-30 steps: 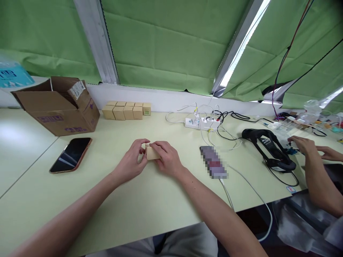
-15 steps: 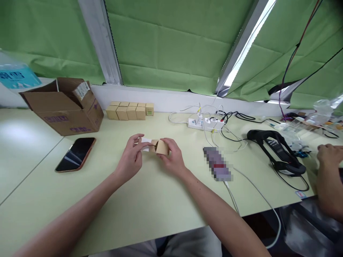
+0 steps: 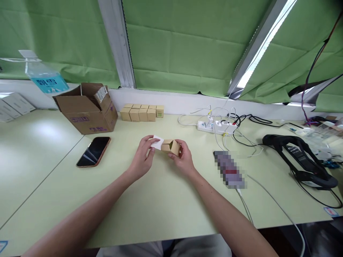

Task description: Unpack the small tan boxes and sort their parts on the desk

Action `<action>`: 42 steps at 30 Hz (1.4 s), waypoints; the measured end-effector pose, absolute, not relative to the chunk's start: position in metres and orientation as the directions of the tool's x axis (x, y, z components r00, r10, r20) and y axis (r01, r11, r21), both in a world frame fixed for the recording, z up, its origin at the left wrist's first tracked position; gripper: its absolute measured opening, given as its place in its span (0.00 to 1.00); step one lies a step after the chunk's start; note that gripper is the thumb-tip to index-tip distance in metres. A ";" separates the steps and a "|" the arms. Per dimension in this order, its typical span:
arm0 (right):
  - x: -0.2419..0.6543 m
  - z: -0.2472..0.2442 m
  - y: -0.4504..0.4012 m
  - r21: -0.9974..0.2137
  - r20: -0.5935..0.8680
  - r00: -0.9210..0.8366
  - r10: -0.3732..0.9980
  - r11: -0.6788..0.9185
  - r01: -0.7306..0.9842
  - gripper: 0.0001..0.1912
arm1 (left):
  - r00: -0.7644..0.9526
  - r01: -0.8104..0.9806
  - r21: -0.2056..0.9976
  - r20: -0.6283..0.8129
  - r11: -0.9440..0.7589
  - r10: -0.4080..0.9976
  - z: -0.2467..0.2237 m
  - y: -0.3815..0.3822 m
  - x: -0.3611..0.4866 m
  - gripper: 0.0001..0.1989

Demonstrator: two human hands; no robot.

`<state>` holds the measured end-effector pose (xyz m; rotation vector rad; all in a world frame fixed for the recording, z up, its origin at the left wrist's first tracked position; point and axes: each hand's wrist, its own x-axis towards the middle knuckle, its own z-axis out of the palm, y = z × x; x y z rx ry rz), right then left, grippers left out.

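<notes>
Gripping the small box (image 3: 174, 147), right hand (image 3: 184, 159) holds it beside left hand (image 3: 143, 157), which pinches white paper (image 3: 158, 144).

Single head-worn camera, near, facing forward and down: desk (image 3: 160, 207) below, green curtains (image 3: 184, 46) beyond.

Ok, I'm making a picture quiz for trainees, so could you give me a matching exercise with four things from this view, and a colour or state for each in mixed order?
1. left hand
2. power strip
3. right hand
4. large carton

A. holding a small cardboard box
B. brown, top open
C. touching a white piece
D. white, long and narrow

Pairs: 1-C, 2-D, 3-A, 4-B
</notes>
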<state>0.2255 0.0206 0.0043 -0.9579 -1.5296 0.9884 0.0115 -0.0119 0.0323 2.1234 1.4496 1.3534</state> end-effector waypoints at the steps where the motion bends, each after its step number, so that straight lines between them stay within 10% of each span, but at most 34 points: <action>1: 0.225 0.004 0.021 -0.938 0.321 -0.156 0.934 0.336 0.082 0.31 | 0.074 0.606 0.631 0.561 -0.484 0.825 0.032 -0.011 0.011 0.18; 18: 0.222 0.019 0.009 -0.789 0.305 -0.229 0.925 0.380 0.483 0.41 | 0.132 0.755 0.487 0.542 -0.439 0.830 0.025 -0.010 0.006 0.20; 25: 0.227 0.025 0.003 -0.575 0.523 -0.349 0.777 0.625 0.529 0.21 | 0.174 0.723 0.555 0.429 -0.411 0.886 0.028 -0.015 0.012 0.22; 42: 0.226 0.017 0.001 -0.427 0.612 -0.380 0.694 0.694 0.579 0.14 | 0.110 0.629 0.561 0.621 -0.538 0.776 0.036 -0.016 0.012 0.05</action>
